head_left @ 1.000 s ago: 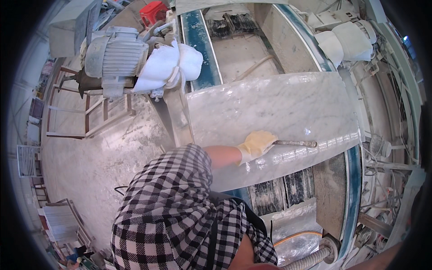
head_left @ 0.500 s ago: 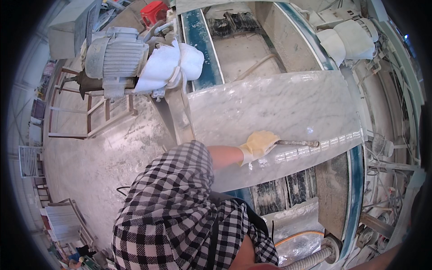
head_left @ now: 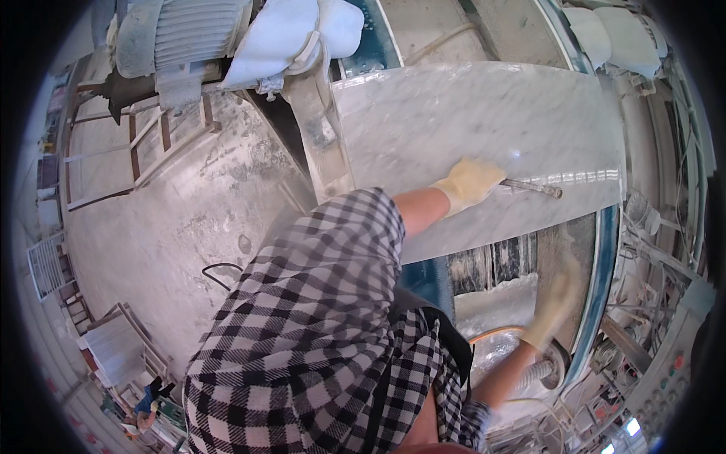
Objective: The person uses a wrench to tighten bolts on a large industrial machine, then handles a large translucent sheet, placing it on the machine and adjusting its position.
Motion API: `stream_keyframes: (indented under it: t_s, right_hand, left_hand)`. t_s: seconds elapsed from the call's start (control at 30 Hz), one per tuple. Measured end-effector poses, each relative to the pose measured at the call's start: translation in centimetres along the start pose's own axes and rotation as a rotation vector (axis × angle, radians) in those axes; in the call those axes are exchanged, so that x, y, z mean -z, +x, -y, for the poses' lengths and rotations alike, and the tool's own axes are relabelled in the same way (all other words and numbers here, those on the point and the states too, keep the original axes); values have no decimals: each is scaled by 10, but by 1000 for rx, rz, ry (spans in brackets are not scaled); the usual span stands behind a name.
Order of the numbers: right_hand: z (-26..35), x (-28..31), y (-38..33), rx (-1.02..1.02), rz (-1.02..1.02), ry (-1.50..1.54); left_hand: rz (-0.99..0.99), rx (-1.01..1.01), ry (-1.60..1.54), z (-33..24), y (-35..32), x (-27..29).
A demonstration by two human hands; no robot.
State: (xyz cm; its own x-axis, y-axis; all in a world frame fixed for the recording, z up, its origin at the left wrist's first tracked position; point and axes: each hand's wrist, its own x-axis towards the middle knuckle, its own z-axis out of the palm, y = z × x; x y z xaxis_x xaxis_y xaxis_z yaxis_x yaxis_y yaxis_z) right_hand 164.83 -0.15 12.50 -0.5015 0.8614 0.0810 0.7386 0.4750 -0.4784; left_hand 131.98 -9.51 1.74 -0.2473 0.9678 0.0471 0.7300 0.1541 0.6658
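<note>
My left hand (head_left: pixel 470 184), in a pale yellow glove, is closed around one end of a slim metal rod-like tool (head_left: pixel 535 187) with a thicker knobbed tip. The tool points right, over the near part of a glossy white-grey marble slab (head_left: pixel 484 113). Slab and hand are close together; whether they touch is unclear. My right hand (head_left: pixel 558 295), also in a yellow glove, reaches up from below beside the grey inner wall of the machine frame, apart from the slab. Motion smears its fingers, and nothing can be made out in it.
Blue rails (head_left: pixel 597 272) of the machine frame run beneath the slab. A ribbed motor (head_left: pixel 198 34) and a white cloth-wrapped part (head_left: pixel 291 41) stand at the far left. Below my right hand are a ribbed hose (head_left: pixel 534 372) and an orange hose (head_left: pixel 495 331). Another person (head_left: pixel 144 412) is small at lower left.
The view has shifted, so the slab and motor appear higher. My right hand has come into sight over the frame's opening. My left hand keeps hold of the rod-like tool.
</note>
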Motion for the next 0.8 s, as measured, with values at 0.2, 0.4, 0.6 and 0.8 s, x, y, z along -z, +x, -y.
stream_keyframes:
  t_s: [0.2, 0.4, 0.6, 0.8]
  right_hand:
    - [131, -190, -125, -384, -96, 771]
    - [192, -202, -181, -374, -258, 230]
    - [244, -220, -222, -581, -420, 539]
    - [325, -216, -162, -561, -466, 764]
  left_hand:
    - [-81, -17, -4, 3, 4, -7]
    - [97, -87, -327, 28, -8, 27]
    - [259, -41, -835, 108, -53, 114]
    - [400, 115, -842, 125, -128, 171]
